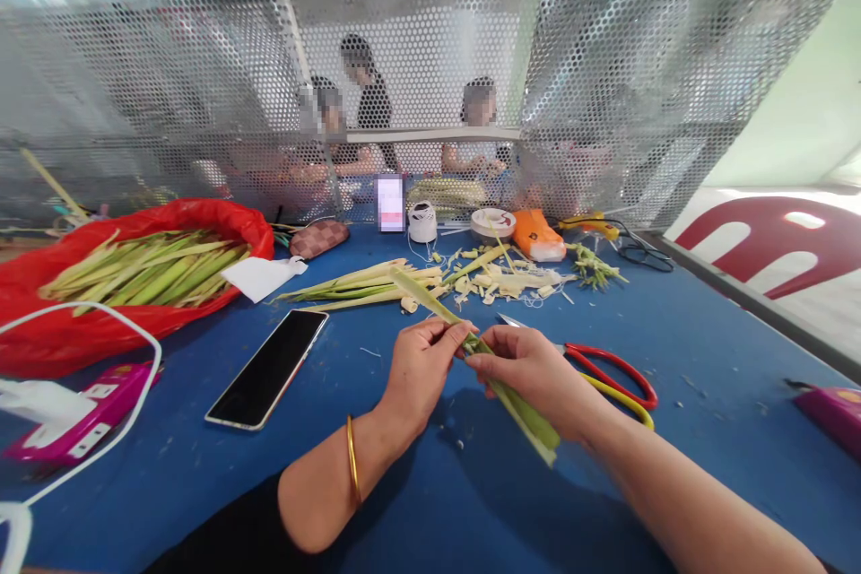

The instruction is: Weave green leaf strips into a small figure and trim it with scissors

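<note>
Between my two hands is a long green leaf strip point(528, 420), held above the blue table; its pale end points away to the upper left and its wide green end hangs toward me. My left hand point(421, 368), with a gold bangle on the wrist, pinches it near the middle. Close beside it, my right hand point(528, 372) grips the same strip with thumb and fingers. Scissors point(615, 377) with red and yellow handles lie on the table, partly hidden behind my right hand. More strips point(363, 282) and pale cut scraps point(511, 282) lie beyond my hands.
A red plastic bag point(259, 229) of leaf strips stands at left, near a dark-screened phone point(265, 368) and a purple power strip point(100, 408) with a white cable. An orange packet point(538, 235) and lit phone point(390, 204) stand before a perforated metal screen point(417, 45); people sit behind it.
</note>
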